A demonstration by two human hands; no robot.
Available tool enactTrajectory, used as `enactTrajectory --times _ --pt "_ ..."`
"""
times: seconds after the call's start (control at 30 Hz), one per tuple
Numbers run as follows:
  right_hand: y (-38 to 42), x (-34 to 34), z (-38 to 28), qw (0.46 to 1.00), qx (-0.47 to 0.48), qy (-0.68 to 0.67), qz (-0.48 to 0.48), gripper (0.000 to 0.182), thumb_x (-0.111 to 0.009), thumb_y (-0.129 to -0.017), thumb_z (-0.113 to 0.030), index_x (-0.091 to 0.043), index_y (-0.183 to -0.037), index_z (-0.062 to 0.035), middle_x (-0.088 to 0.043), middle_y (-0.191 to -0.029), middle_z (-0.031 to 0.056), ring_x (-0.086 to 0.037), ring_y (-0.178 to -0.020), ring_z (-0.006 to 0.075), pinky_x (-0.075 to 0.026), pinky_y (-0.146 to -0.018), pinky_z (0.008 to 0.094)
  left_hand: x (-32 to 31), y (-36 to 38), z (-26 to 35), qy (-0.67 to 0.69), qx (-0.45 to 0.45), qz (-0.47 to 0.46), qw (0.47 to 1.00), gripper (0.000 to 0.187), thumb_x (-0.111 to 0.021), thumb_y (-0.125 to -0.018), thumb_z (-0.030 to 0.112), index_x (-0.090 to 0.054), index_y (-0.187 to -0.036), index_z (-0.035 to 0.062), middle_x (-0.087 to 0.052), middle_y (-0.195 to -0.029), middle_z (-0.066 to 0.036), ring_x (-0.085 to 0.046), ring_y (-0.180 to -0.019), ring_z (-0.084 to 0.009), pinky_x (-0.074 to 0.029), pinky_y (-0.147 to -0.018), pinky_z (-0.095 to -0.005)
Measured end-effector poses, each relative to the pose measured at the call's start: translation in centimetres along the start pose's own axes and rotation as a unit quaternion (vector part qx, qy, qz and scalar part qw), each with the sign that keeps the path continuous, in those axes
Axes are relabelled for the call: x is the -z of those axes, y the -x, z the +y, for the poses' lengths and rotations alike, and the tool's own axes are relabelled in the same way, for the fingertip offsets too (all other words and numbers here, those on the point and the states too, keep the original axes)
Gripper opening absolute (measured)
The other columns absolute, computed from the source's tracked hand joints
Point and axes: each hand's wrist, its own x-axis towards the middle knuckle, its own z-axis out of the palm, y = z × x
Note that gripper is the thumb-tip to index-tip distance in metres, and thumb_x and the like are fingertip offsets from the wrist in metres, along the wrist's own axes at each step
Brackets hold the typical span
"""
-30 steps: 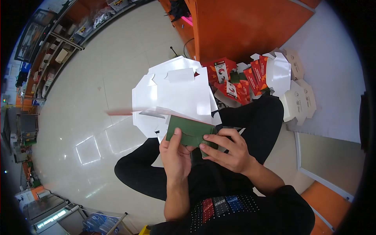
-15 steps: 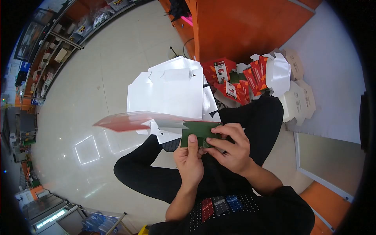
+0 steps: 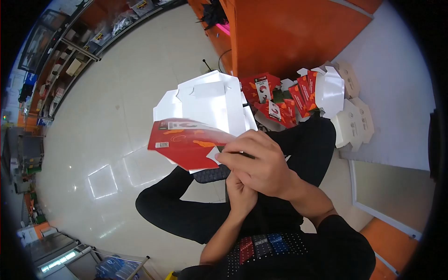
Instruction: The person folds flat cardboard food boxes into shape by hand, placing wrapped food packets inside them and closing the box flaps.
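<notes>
A red printed carton [image 3: 189, 145] with a white flap is held at an angle over my lap. My right hand [image 3: 261, 163] pinches the carton's near end by that white flap, fingers bent over it. Just below, my left hand [image 3: 241, 196] is closed on the same end, with its fingertips partly hidden behind my right hand. Beyond the carton lies a stack of flat white carton blanks [image 3: 207, 105], inner sides up, with cut tabs and folds.
Several red cartons [image 3: 280, 109] lie in a pile at the right of my knee. Cream cartons [image 3: 354, 121] lean by the wall. An orange cabinet [image 3: 289, 35] stands ahead, and shelves [image 3: 70, 51] with goods line the far left.
The carton has turned so its red printed face shows instead of its edge and green part. My right hand has moved left across the front of my left hand.
</notes>
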Motion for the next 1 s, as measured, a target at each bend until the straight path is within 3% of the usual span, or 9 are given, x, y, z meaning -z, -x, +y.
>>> enactTrajectory --times 0.13,0.17,0.27,0.3,0.4,0.63,0.8,0.9,1.0 --pt "1.2 0.5 -0.5 0.999 0.031 0.020 0.036 0.031 -0.075 -0.064 -0.005 -0.077 -0.095 -0.0026 -0.069 -0.093 0.0081 -0.065 -0.084 0.0225 -0.051 -0.069 0.0368 0.8 -0.5 0.1 0.090 0.092 0.022 0.991 0.015 -0.058 -0.100 0.009 -0.068 -0.103 -0.0015 -0.069 -0.095 -0.003 -0.063 -0.085 -0.0111 -0.050 -0.074 -0.0252" --pt "2.0 0.6 -0.4 0.998 0.037 0.039 0.036 0.029 -0.076 -0.064 -0.003 -0.076 -0.092 -0.0001 -0.069 -0.091 0.0091 -0.067 -0.085 0.0240 -0.055 -0.069 0.0364 1.4 -0.5 -0.8 0.077 0.109 0.029 0.991 0.020 -0.058 -0.101 0.009 -0.064 -0.117 -0.0008 -0.068 -0.106 -0.006 -0.064 -0.097 -0.0148 -0.052 -0.084 -0.0278" --pt "4.2 0.1 -0.1 0.997 0.027 0.062 0.045 0.029 -0.078 -0.062 0.001 -0.076 -0.091 0.0010 -0.069 -0.089 0.0090 -0.069 -0.087 0.0254 -0.059 -0.071 0.0357 2.2 -1.1 -1.8 0.124 0.118 0.031 0.985 0.027 -0.059 -0.101 0.011 -0.058 -0.127 0.0010 -0.064 -0.118 -0.008 -0.061 -0.110 -0.0171 -0.050 -0.094 -0.0305" --pt "4.6 -0.1 -0.2 0.997 0.005 0.056 0.052 0.029 -0.079 -0.062 0.006 -0.075 -0.090 0.0024 -0.069 -0.088 0.0102 -0.071 -0.088 0.0276 -0.061 -0.075 0.0359 2.0 -1.1 -1.4 0.254 0.131 0.036 0.957 0.027 -0.058 -0.101 0.010 -0.058 -0.127 0.0023 -0.062 -0.123 -0.009 -0.059 -0.118 -0.0188 -0.048 -0.100 -0.0325" --pt "5.7 -1.0 -0.5 0.994 -0.050 0.058 0.082 0.029 -0.079 -0.062 0.008 -0.075 -0.090 0.0032 -0.070 -0.089 0.0118 -0.073 -0.088 0.0289 -0.061 -0.076 0.0355 1.3 -1.3 -0.6 0.302 0.150 0.054 0.940 0.025 -0.058 -0.100 0.009 -0.059 -0.125 0.0032 -0.064 -0.118 -0.008 -0.061 -0.112 -0.0175 -0.050 -0.097 -0.0318" --pt "5.1 -1.5 -2.3 0.987 -0.125 -0.009 0.099 0.029 -0.072 -0.063 0.013 -0.073 -0.090 0.0036 -0.070 -0.088 0.0118 -0.074 -0.087 0.0297 -0.061 -0.077 0.0357 0.3 -0.2 -0.1 0.249 0.189 0.080 0.946 0.024 -0.048 -0.105 0.018 -0.061 -0.120 0.0036 -0.067 -0.110 -0.007 -0.065 -0.098 -0.0164 -0.053 -0.086 -0.0305" --pt "5.8 -1.4 -2.1 0.989 -0.124 -0.007 0.077 0.029 -0.073 -0.061 0.011 -0.072 -0.090 0.0026 -0.069 -0.088 0.0104 -0.072 -0.087 0.0285 -0.058 -0.075 0.0365 1.3 0.1 -1.2 0.287 0.121 0.008 0.950 0.028 -0.051 -0.104 0.019 -0.058 -0.127 0.0047 -0.063 -0.119 -0.007 -0.062 -0.108 -0.0177 -0.052 -0.091 -0.0311" --pt "7.0 -0.3 -1.3 0.995 -0.077 0.056 -0.004 0.028 -0.075 -0.070 0.001 -0.072 -0.097 0.0019 -0.066 -0.094 0.0074 -0.067 -0.095 0.0272 -0.052 -0.078 0.0390 1.9 0.0 -0.9 0.280 0.111 -0.003 0.953 0.032 -0.053 -0.104 0.021 -0.055 -0.131 0.0052 -0.061 -0.124 -0.007 -0.059 -0.113 -0.0180 -0.050 -0.094 -0.0319" --pt "7.4 0.3 -0.7 0.992 -0.081 0.098 -0.025 0.029 -0.074 -0.070 -0.001 -0.072 -0.099 0.0005 -0.064 -0.092 0.0054 -0.064 -0.099 0.0258 -0.047 -0.079 0.0399 2.1 0.1 -0.6 0.248 0.103 -0.022 0.963 0.036 -0.054 -0.104 0.023 -0.051 -0.136 0.0057 -0.058 -0.129 -0.007 -0.057 -0.118 -0.0183 -0.048 -0.098 -0.0326"
